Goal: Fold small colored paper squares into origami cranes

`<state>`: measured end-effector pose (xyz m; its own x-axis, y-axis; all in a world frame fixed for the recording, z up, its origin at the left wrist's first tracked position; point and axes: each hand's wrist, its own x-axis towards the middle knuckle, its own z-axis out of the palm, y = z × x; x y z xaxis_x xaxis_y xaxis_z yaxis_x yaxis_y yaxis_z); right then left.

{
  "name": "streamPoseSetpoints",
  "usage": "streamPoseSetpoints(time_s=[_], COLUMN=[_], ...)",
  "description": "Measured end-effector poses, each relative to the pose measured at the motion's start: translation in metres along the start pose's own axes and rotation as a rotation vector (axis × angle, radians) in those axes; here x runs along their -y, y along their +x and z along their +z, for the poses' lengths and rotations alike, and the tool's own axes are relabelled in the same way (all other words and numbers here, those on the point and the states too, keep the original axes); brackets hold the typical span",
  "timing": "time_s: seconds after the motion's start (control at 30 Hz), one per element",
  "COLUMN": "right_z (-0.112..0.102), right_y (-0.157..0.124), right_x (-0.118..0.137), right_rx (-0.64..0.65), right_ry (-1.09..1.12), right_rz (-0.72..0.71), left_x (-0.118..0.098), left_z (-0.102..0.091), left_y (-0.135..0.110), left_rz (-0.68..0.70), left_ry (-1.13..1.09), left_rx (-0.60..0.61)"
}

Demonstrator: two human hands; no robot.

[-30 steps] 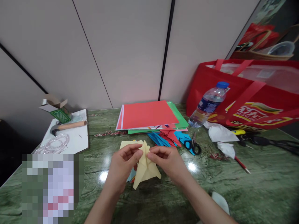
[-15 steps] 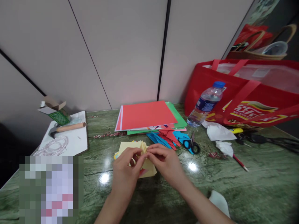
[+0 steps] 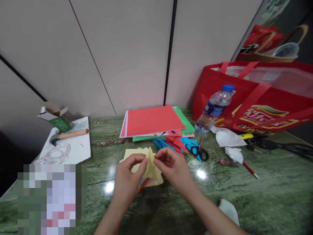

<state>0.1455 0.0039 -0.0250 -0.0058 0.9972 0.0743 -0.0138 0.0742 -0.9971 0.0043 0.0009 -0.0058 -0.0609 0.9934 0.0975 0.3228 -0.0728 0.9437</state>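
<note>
While both hands meet just in front of the stack of coloured sheets (image 3: pixel 154 121), a folded yellow paper (image 3: pixel 149 163) stands upright between them. The left hand (image 3: pixel 128 178) pinches the paper's left flap between thumb and forefinger. The right hand (image 3: pixel 174 169) pinches the right flap the same way, so both are closed on the paper and neither is nearer to it. The paper's long axis runs from the person toward the stack, with the pointed tip nearest the stack and the wider end over loose sheets (image 3: pixel 129 154). Scissors (image 3: pixel 201 152) lie off the stack's near right corner, apart from the hands.
</note>
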Motion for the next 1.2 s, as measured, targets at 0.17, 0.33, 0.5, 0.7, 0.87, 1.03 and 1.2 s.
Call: streamPoseSetpoints(time_s=[0.17, 0.33, 0.5, 0.7, 0.87, 1.03, 1.2], right_z=[-0.001, -0.001, -0.006, -0.016, -0.017, -0.015, -0.016], right_y=[0.000, -0.001, -0.001, 0.001, 0.000, 0.002, 0.004], right_x=[0.000, 0.004, 0.008, 0.014, 0.013, 0.011, 0.007], right_rx=[0.067, 0.125, 0.181, 0.407, 0.417, 0.387, 0.375], right_ry=[0.014, 0.001, -0.009, -0.030, 0.028, -0.014, 0.036], right_rz=[0.013, -0.070, -0.099, -0.072, -0.083, -0.091, -0.096], left_x=[-0.002, -0.003, -0.001, -0.003, -0.006, -0.004, -0.004], left_z=[-0.001, -0.002, -0.005, -0.011, -0.011, -0.011, -0.008], left_y=[0.000, 0.001, 0.002, 0.002, 0.001, 0.001, 0.000], left_rz=[-0.174, -0.240, -0.310, -0.396, -0.433, -0.401, -0.436], left_ry=[-0.276, -0.322, -0.203, -0.183, -0.213, -0.165, -0.198], left_rx=[-0.021, 0.037, 0.238, 0.369, 0.432, 0.410, 0.483])
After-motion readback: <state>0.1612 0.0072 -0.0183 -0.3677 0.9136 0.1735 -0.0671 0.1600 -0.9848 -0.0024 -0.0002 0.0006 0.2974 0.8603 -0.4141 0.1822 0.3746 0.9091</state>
